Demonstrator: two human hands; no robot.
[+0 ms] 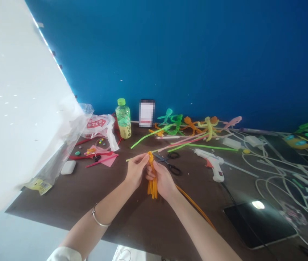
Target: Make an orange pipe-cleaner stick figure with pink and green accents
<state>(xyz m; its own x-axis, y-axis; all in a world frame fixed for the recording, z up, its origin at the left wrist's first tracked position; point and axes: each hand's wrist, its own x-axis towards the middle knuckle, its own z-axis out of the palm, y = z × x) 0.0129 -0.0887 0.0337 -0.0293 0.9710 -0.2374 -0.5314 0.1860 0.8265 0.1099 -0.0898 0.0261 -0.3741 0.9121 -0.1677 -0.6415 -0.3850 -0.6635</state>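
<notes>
Above the dark table, both my hands are closed around a bundle of orange pipe cleaners (152, 189). It has a coiled round top, and several straight ends hang down below. My left hand (137, 171) pinches the coiled top from the left. My right hand (164, 179) wraps its fingers around the strands just under the coil. One long orange pipe cleaner (196, 206) runs on the table behind my right forearm. Black scissors (167, 158) lie open just beyond my right hand. The fingers partly hide the middle of the bundle.
Behind stand a green-capped bottle (123, 119), a phone (146, 113) and several pipe-cleaner figures (210, 127). To the right are a white glue gun (211, 163), white cables (268, 177) and a black tablet (259, 224). A plastic bag (99, 125) and an earbud case (68, 167) lie left.
</notes>
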